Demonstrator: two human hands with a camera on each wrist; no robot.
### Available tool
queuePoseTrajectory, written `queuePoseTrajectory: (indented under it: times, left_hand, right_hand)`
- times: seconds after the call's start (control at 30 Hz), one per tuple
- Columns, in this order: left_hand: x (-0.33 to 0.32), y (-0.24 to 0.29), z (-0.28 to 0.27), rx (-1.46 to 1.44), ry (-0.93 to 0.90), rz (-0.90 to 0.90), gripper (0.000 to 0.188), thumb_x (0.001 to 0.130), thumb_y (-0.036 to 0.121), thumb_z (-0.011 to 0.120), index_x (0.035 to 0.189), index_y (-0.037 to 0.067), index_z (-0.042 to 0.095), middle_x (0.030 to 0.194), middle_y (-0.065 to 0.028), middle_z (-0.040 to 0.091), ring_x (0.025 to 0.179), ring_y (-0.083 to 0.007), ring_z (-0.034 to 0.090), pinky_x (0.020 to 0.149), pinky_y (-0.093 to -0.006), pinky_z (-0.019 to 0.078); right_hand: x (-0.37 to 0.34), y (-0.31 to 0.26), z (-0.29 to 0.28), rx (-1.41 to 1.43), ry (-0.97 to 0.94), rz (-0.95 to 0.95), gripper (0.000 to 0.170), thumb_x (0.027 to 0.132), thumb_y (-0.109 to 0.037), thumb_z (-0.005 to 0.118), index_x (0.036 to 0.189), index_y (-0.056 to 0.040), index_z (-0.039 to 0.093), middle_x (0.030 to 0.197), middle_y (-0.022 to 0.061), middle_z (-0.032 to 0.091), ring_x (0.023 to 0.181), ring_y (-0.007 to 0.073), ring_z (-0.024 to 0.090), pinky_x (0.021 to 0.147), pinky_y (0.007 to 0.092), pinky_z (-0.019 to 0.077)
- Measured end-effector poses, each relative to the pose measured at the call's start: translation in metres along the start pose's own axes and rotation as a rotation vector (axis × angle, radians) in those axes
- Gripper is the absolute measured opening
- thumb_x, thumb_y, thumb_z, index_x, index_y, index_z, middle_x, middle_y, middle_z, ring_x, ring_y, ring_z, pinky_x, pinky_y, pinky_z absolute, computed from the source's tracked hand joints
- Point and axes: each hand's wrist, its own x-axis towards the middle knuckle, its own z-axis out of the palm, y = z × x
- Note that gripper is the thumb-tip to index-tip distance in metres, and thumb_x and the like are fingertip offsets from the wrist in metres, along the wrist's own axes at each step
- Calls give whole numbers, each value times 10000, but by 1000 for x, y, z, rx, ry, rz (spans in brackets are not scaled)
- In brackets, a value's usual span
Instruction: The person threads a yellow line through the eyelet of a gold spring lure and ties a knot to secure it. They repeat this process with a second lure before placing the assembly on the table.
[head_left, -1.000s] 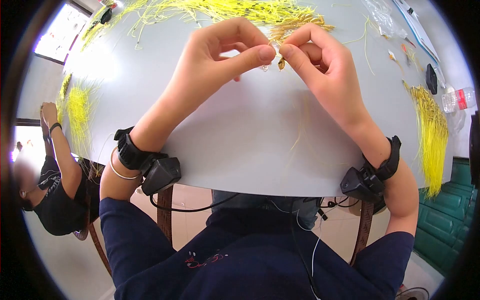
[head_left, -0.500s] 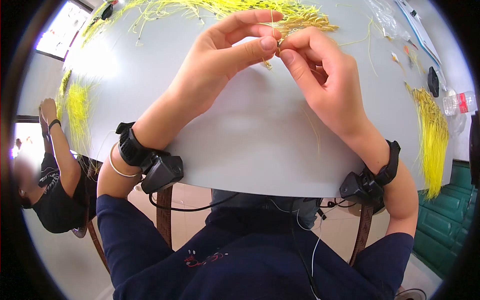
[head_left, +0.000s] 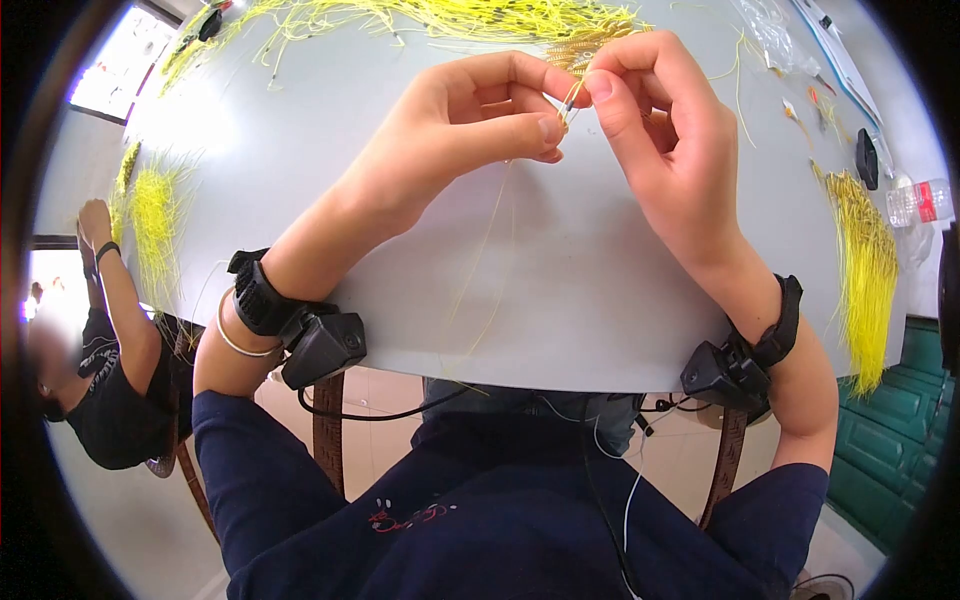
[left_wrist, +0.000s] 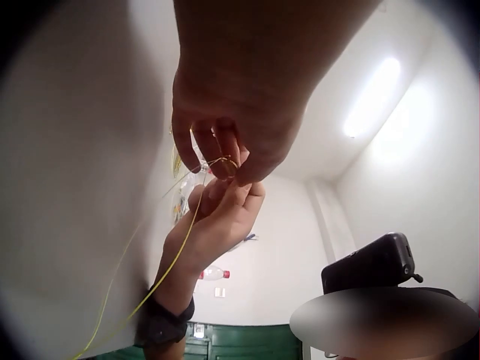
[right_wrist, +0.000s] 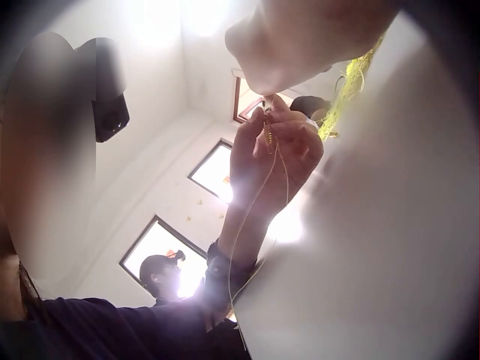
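Observation:
Above the grey table (head_left: 600, 320), both hands meet at a thin yellow cord (left_wrist: 174, 262). My left hand (head_left: 440, 130) pinches it between thumb and fingers, and a loop of it hangs below this hand toward the table's front edge. A small ribbed gold piece (right_wrist: 268, 136) shows at the left fingers in the right wrist view. My right hand (head_left: 680, 150) pinches the cord just right of the left fingertips, thumb against a bent index finger. Between the hands, a tiny dark spot (head_left: 571, 103) sits on the cord.
A long pile of yellow cords (head_left: 450, 18) lies along the back, with gold ribbed pieces (head_left: 590, 48) at its right end. More yellow bundles (head_left: 865, 285) lie at the right and left. A plastic bottle (head_left: 915, 204) is at the far right. Another person (head_left: 120, 380) sits at left.
The gold piece has gone from beside the right fingertips to the left hand. The right hand has shifted slightly up and right. The hanging cord now falls below the left hand.

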Motion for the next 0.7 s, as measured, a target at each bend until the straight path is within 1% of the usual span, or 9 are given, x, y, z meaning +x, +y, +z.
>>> queuePoseTrajectory:
  times: [0.07,0.2,0.27,0.3,0.37,0.47,0.57,0.63,0.7]
  left_hand:
    - [0,2,4,-32,80,-65,220,836,157,576,1022,45,546,858,8,533,794,-65,526,845,-292,461]
    - [-1,1,-1,-32,71,-53,159,843,157,559,973,68,536,804,12,518,745,-57,516,829,-271,456]
    - [-1,0,-3,-53,35,-48,61,862,133,520,908,98,503,804,19,498,739,-47,488,815,-255,445]
    - [-2,0,-4,-54,35,-48,61,862,133,520,908,98,503,804,19,498,739,-47,488,815,-255,445]
    - [-2,0,-6,-217,-4,-80,27,881,107,478,876,130,463,843,23,499,761,-42,465,814,-253,429]
    - [0,-5,-5,-310,-30,-54,23,867,112,538,866,133,528,869,48,523,791,-39,490,779,-232,422]
    - [-1,-7,-11,-308,-101,-73,37,875,101,524,879,138,523,863,63,516,788,-33,487,784,-227,417]
    - [0,-11,-11,-365,-98,-70,38,876,107,533,889,141,520,866,68,513,783,-35,488,779,-229,418]
    - [1,-11,-10,-423,-94,-69,46,876,114,541,899,144,516,868,73,511,777,-37,488,774,-230,418]
  right_hand:
    - [0,-1,-1,9,-21,26,46,897,-99,528,895,-52,526,703,-37,548,595,-18,446,470,132,314]
    - [-1,-1,-1,-3,-21,-10,57,902,-104,520,888,-48,524,688,-24,548,580,-12,452,460,139,307]
    - [-2,-3,-1,225,-35,172,86,908,-111,511,931,-36,547,695,3,563,552,1,462,438,146,319]
    - [0,-7,-3,225,-34,172,86,908,-111,511,931,-36,547,695,3,563,552,1,462,438,146,319]
    - [4,-15,-8,479,-173,482,128,879,-126,558,931,-16,596,620,9,563,494,31,483,415,175,364]
    - [0,-9,1,553,-245,445,176,863,-167,596,961,-22,616,634,1,573,479,19,462,404,171,341]
    - [-1,-4,0,531,-224,405,168,850,-183,623,924,-32,622,686,6,595,515,13,468,417,160,334]
    - [-1,-3,-2,510,-207,367,167,846,-185,630,920,-35,621,705,11,601,531,11,472,421,158,333]
    - [0,-6,-3,717,-219,439,175,849,-209,626,906,-44,617,669,-11,555,534,8,454,421,159,319]
